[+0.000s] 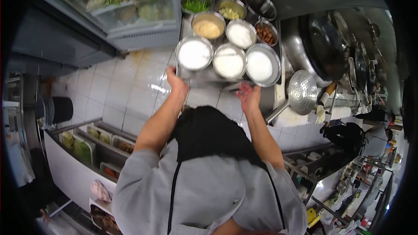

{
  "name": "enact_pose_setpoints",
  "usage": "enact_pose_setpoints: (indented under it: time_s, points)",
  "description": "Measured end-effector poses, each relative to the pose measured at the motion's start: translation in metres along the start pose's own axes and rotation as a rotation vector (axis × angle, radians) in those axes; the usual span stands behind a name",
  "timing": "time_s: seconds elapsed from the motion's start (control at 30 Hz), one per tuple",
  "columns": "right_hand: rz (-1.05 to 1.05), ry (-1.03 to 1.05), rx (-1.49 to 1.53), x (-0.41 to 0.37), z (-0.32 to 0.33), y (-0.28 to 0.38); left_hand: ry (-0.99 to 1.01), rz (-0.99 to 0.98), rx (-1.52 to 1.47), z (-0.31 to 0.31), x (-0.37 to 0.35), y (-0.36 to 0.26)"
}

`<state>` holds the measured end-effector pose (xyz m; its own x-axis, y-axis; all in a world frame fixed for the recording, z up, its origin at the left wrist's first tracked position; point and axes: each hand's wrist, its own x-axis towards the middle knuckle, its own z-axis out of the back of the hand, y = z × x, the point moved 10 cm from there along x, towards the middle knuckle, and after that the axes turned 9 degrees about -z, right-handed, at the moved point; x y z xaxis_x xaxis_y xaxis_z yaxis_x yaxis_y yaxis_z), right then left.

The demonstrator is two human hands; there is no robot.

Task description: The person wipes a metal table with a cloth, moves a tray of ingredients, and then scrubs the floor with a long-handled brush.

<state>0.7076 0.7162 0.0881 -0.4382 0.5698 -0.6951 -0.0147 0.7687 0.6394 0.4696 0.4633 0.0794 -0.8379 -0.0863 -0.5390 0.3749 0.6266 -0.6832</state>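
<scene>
Metal bowls of ingredients stand close together on a steel cart or shelf top (204, 76). My left hand (177, 82) is at its near left corner, below a bowl of white powder (194, 53); whether the fingers grip the edge is hard to see. My right hand (249, 97) is at the near edge, its fingers apart and curled up, just under another bowl of white contents (260, 65). Between them sits a bowl of cream-coloured contents (229, 62) with a utensil across it. Farther back are bowls of pale yellow crumbs (208, 26), green herbs (195, 4) and brown pieces (264, 34).
A perforated ladle (302, 92) lies on the right beside a large wok (324, 45). A glass-door fridge (143, 30) stands at upper left. Behind me are counters with food trays (82, 148). A person (374, 141) is at far right.
</scene>
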Motion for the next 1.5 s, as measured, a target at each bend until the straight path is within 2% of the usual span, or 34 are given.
enact_pose_setpoints:
  time_s: [0.1, 0.17, 0.47, 0.6, 0.77, 0.87, 0.93, 1.0, 1.03, 1.1, 1.2, 1.27, 1.3, 1.33, 1.37, 1.4, 1.43, 1.47, 1.5]
  points:
    - [-0.008, 0.008, 0.015, 0.011, -0.003, 0.003, 0.024, -0.022, 0.022, -0.001, 0.020, 0.008]
    - [0.020, -0.014, -0.012, 0.006, -0.012, 0.011, -0.038, -0.045, -0.004, -0.007, 0.019, 0.004]
    - [0.026, 0.010, -0.037, 0.034, -0.025, 0.028, 0.014, -0.017, 0.051, -0.032, 0.039, 0.012]
    - [0.041, -0.094, -0.029, 0.026, -0.038, 0.039, 0.010, -0.005, 0.031, -0.038, 0.050, 0.020]
    - [-0.038, -0.053, 0.017, 0.049, -0.029, 0.024, 0.029, 0.058, -0.054, -0.048, 0.044, 0.020]
    - [-0.050, -0.057, 0.027, 0.048, -0.031, 0.021, -0.019, -0.005, -0.009, -0.039, 0.051, 0.019]
    - [-0.042, -0.061, 0.019, 0.052, -0.027, 0.019, 0.024, -0.026, -0.014, -0.035, 0.047, 0.014]
    - [-0.110, 0.037, 0.035, 0.058, -0.028, 0.007, 0.089, -0.044, 0.049, -0.036, 0.065, 0.026]
    - [-0.129, 0.083, 0.046, 0.057, -0.027, 0.006, 0.151, 0.013, 0.055, -0.049, 0.045, 0.016]
    - [-0.160, 0.137, -0.034, 0.046, -0.020, -0.015, 0.232, 0.059, 0.161, -0.046, 0.036, 0.011]
    - [-0.177, 0.146, -0.495, 0.003, -0.005, -0.045, 0.248, 0.067, 0.360, 0.006, 0.061, 0.022]
    - [-0.169, 0.212, -0.969, -0.015, 0.037, -0.078, 0.433, 0.072, 0.654, 0.062, 0.085, 0.049]
    - [-0.121, 0.248, -1.237, -0.001, 0.083, -0.102, 0.524, 0.003, 1.023, 0.100, 0.100, 0.057]
    - [0.137, 0.185, -1.709, -0.003, 0.114, -0.109, 0.743, -0.235, 1.285, 0.124, 0.096, 0.057]
    - [0.191, 0.100, -1.700, -0.007, 0.171, -0.126, 1.047, -0.325, 1.718, 0.158, 0.090, 0.072]
    - [0.104, -0.001, -1.759, -0.025, 0.214, -0.130, 1.087, -0.259, 2.058, 0.227, 0.103, 0.089]
    - [0.098, -0.060, -1.659, -0.037, 0.267, -0.141, 1.459, -0.084, 2.314, 0.277, 0.089, 0.105]
    - [-0.103, -0.158, -1.534, -0.033, 0.346, -0.172, 2.173, 0.119, 2.285, 0.371, 0.089, 0.143]
    - [-0.372, -0.100, -1.665, -0.073, 0.351, -0.169, 2.408, -0.013, 2.282, 0.381, 0.051, 0.124]
